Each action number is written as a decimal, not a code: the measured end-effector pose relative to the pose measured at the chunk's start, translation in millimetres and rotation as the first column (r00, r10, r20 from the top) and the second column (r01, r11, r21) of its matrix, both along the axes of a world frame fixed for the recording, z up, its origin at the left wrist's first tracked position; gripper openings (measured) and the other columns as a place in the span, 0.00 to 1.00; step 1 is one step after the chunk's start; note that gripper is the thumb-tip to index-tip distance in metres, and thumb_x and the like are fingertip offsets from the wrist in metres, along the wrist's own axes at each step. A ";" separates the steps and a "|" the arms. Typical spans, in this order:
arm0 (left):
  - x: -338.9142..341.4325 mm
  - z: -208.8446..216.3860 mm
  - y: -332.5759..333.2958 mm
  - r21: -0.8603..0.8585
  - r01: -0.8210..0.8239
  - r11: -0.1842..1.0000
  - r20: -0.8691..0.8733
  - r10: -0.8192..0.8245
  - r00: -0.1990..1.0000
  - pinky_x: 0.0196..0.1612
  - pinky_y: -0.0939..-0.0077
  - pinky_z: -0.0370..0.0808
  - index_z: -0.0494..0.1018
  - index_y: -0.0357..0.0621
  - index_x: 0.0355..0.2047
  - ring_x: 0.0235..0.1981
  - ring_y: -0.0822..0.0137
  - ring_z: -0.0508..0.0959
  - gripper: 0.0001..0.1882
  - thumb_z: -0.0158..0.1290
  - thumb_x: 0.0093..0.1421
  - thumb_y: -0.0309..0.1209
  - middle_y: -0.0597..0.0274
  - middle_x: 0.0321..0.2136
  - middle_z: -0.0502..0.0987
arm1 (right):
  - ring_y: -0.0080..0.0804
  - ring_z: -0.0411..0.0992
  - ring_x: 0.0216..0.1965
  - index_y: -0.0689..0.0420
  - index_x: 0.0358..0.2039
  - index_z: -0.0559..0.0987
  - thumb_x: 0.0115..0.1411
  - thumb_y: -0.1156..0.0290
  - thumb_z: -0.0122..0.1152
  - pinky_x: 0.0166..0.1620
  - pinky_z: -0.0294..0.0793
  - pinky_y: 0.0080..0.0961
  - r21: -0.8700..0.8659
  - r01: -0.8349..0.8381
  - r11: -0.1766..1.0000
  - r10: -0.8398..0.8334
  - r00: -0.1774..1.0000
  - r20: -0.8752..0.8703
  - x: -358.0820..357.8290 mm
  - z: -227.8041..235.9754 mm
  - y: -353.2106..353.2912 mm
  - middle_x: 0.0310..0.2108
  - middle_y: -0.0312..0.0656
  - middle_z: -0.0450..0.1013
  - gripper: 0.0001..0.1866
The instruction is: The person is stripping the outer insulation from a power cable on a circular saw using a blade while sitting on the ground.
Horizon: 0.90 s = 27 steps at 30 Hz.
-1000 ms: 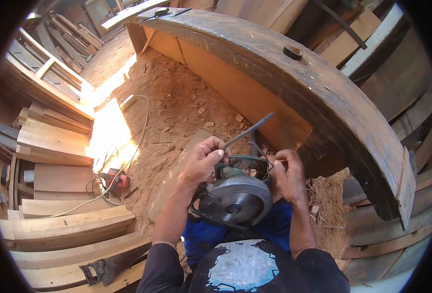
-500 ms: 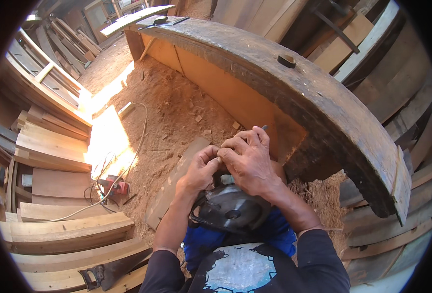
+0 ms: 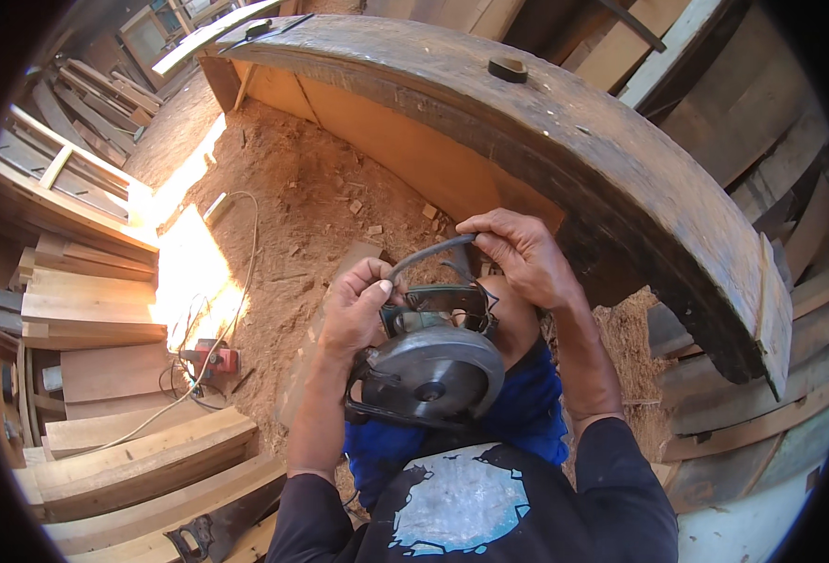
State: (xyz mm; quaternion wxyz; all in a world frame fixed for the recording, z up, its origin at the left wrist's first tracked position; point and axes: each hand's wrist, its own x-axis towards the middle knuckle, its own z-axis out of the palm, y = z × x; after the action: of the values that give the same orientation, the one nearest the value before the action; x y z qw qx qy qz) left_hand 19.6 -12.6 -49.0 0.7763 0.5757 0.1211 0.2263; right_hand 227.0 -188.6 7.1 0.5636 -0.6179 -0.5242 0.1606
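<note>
A circular saw [image 3: 424,366] rests on my lap, its round metal guard and disc facing me. Its dark green handle [image 3: 447,298] shows, with thin loose wires [image 3: 491,305] at the right end. Above the handle a short dark cable [image 3: 430,251] curves between my hands. My left hand [image 3: 352,305] pinches its left end between thumb and fingers. At the upper right, my right hand [image 3: 525,260] grips the other end between thumb and fingertips. A second dark strand hangs just below the cable near the right hand; where it leads is partly hidden.
A long workbench [image 3: 414,66] curves across the far side, with a tape roll [image 3: 507,70] on it. Sawdust and wood scraps cover the floor [image 3: 293,206]. At left are a red power tool [image 3: 213,358], a pale cord [image 3: 246,291], stacked boards [image 3: 143,450] and a handsaw [image 3: 194,538].
My hands have moved apart, the right one up and to the right, and the dark cable now shows stretched between them. The saw's handle and wires have come into sight.
</note>
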 end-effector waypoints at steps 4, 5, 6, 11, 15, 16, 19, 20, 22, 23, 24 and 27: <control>-5.4 -6.3 6.8 0.003 0.035 0.999 0.052 -0.035 0.998 0.44 0.77 0.76 0.73 0.37 0.41 0.35 0.74 0.76 0.07 0.48 0.65 0.21 0.59 0.36 0.79 | 0.27 0.76 0.42 0.64 0.44 0.82 0.66 0.76 0.59 0.46 0.75 0.28 -0.066 -0.013 0.998 0.004 0.991 -0.135 -0.3 -2.4 2.2 0.38 0.44 0.79 0.09; -4.7 -4.6 5.5 0.011 0.032 0.999 0.069 -0.032 0.997 0.44 0.77 0.75 0.74 0.37 0.41 0.36 0.73 0.76 0.06 0.48 0.65 0.21 0.59 0.36 0.79 | 0.27 0.76 0.42 0.64 0.44 0.82 0.66 0.76 0.59 0.46 0.75 0.28 -0.068 -0.007 0.998 -0.002 0.991 -0.136 0.1 -2.5 1.0 0.38 0.44 0.79 0.09; -3.7 -3.1 3.9 0.018 0.028 0.999 0.085 -0.029 0.996 0.44 0.76 0.75 0.74 0.37 0.40 0.36 0.73 0.76 0.06 0.48 0.65 0.22 0.59 0.36 0.79 | 0.24 0.74 0.40 0.64 0.43 0.82 0.66 0.76 0.59 0.45 0.74 0.27 -0.050 -0.013 0.999 0.004 0.985 -0.173 0.6 -2.9 -0.1 0.36 0.40 0.78 0.08; -0.7 1.5 0.5 0.025 -0.002 1.000 0.039 0.001 0.999 0.61 0.62 0.71 0.72 0.39 0.39 0.31 0.72 0.75 0.06 0.50 0.62 0.24 0.61 0.34 0.78 | 0.17 0.69 0.34 0.64 0.40 0.82 0.67 0.73 0.61 0.39 0.72 0.23 -0.061 -0.012 0.998 -0.002 0.977 -0.214 4.4 -8.1 -2.1 0.30 0.33 0.75 0.08; -1.3 -4.4 5.5 0.008 0.036 0.999 0.069 -0.037 0.997 0.45 0.76 0.75 0.73 0.37 0.41 0.36 0.73 0.76 0.07 0.49 0.65 0.23 0.58 0.37 0.79 | 0.17 0.68 0.31 0.64 0.40 0.81 0.67 0.74 0.61 0.36 0.70 0.22 -0.066 -0.037 0.997 0.013 0.944 -0.330 1.6 -10.3 -3.7 0.28 0.32 0.73 0.07; -1.9 -5.4 7.1 0.012 0.032 0.999 0.069 -0.033 0.997 0.45 0.76 0.75 0.73 0.37 0.41 0.36 0.73 0.76 0.07 0.49 0.65 0.23 0.58 0.37 0.79 | 0.17 0.68 0.31 0.65 0.40 0.81 0.67 0.74 0.60 0.36 0.70 0.22 -0.074 -0.042 0.996 0.013 0.933 -0.360 0.9 -10.4 -3.6 0.28 0.32 0.73 0.07; -2.3 -5.8 7.8 0.023 0.039 0.999 0.063 -0.040 0.997 0.45 0.76 0.75 0.73 0.37 0.41 0.35 0.74 0.76 0.07 0.48 0.65 0.23 0.59 0.37 0.79 | 0.17 0.68 0.30 0.65 0.40 0.81 0.68 0.75 0.59 0.36 0.72 0.23 -0.100 -0.056 0.993 0.010 0.911 -0.411 -3.6 -3.3 -5.1 0.28 0.33 0.73 0.07; -1.8 -4.1 7.0 0.018 0.034 0.999 0.048 -0.035 0.998 0.44 0.76 0.76 0.73 0.37 0.41 0.35 0.74 0.76 0.06 0.48 0.65 0.23 0.59 0.37 0.79 | 0.17 0.68 0.30 0.65 0.40 0.81 0.68 0.75 0.59 0.36 0.72 0.23 -0.099 -0.059 0.993 0.014 0.913 -0.407 -3.5 -3.4 -5.1 0.28 0.33 0.73 0.07; -0.9 -3.2 6.1 0.014 0.025 1.000 0.036 -0.025 0.999 0.44 0.76 0.76 0.73 0.38 0.41 0.35 0.74 0.76 0.06 0.48 0.65 0.22 0.60 0.37 0.79 | 0.23 0.72 0.31 0.64 0.42 0.81 0.67 0.75 0.59 0.37 0.74 0.24 -0.084 -0.015 0.996 -0.009 0.961 -0.278 -2.7 -6.3 -4.9 0.29 0.38 0.76 0.07; -0.6 -2.6 6.0 0.026 0.032 0.999 0.028 -0.033 0.999 0.44 0.77 0.76 0.73 0.38 0.40 0.35 0.74 0.76 0.06 0.48 0.65 0.22 0.60 0.36 0.79 | 0.23 0.72 0.31 0.64 0.42 0.81 0.67 0.75 0.59 0.37 0.74 0.24 -0.082 -0.023 0.996 0.000 0.962 -0.271 -2.7 -6.5 -4.9 0.29 0.38 0.76 0.07; -0.1 -1.2 5.3 0.038 0.039 0.999 0.020 -0.039 0.999 0.43 0.77 0.76 0.73 0.39 0.40 0.35 0.74 0.76 0.05 0.48 0.65 0.22 0.61 0.36 0.79 | 0.30 0.74 0.35 0.62 0.44 0.81 0.65 0.73 0.61 0.42 0.74 0.28 -0.098 0.030 0.995 -0.045 0.986 -0.159 -3.3 -6.9 -5.2 0.34 0.41 0.77 0.09; 4.0 9.6 -3.4 0.041 -0.013 0.999 -0.069 0.016 0.998 0.46 0.75 0.75 0.72 0.40 0.37 0.33 0.74 0.76 0.03 0.50 0.64 0.24 0.61 0.34 0.79 | 0.43 0.74 0.46 0.58 0.48 0.81 0.62 0.69 0.64 0.52 0.71 0.36 0.017 0.261 0.965 -0.255 0.924 0.286 -20.3 7.3 -0.6 0.46 0.46 0.77 0.14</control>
State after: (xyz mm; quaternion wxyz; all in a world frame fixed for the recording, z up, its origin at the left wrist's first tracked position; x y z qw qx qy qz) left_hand 23.5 -16.0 -39.4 0.7581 0.5980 0.1475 0.2144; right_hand 206.7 -189.2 14.4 0.4917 -0.7040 -0.5124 -0.0001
